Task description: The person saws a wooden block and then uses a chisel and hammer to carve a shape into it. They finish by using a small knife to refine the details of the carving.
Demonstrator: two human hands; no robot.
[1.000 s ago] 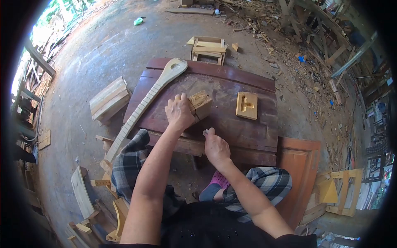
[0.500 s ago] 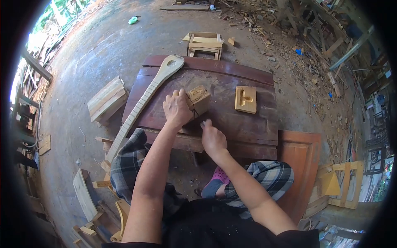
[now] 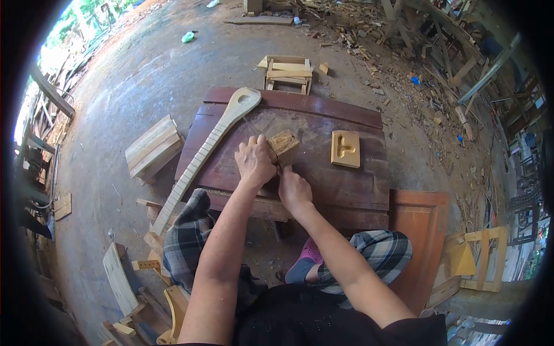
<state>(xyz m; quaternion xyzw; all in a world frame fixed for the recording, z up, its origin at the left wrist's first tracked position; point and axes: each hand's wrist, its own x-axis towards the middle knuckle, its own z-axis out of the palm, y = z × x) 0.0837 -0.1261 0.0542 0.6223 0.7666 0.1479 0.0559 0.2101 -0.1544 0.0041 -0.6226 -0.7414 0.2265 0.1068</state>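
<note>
A wooden block point(image 3: 285, 149) with a rough, chipped top rests on the dark red wooden panel point(image 3: 358, 187). My left hand point(image 3: 254, 162) is closed over the block's left side. A thin dark cord or band point(image 3: 275, 157) crosses the block beside those fingers. Right at the block's near edge, my right hand point(image 3: 295, 188) is curled closed close to the band; what it pinches is too small and hidden to make out. Left of my hands lies a long pale wooden neck point(image 3: 203, 151) with cross lines and a rounded, hollowed head.
A square wood piece with a carved recess point(image 3: 345, 149) lies on the panel's right side. Beyond stands a small wooden frame point(image 3: 288, 74). Stacked boards point(image 3: 153, 147) sit left, a reddish panel door point(image 3: 424, 230) right. Wood scraps point(image 3: 360, 49) litter the ground.
My right hand has moved in against the block, near the dark band. The left hand keeps its hold on the block. The whole view has shifted slightly downward.
</note>
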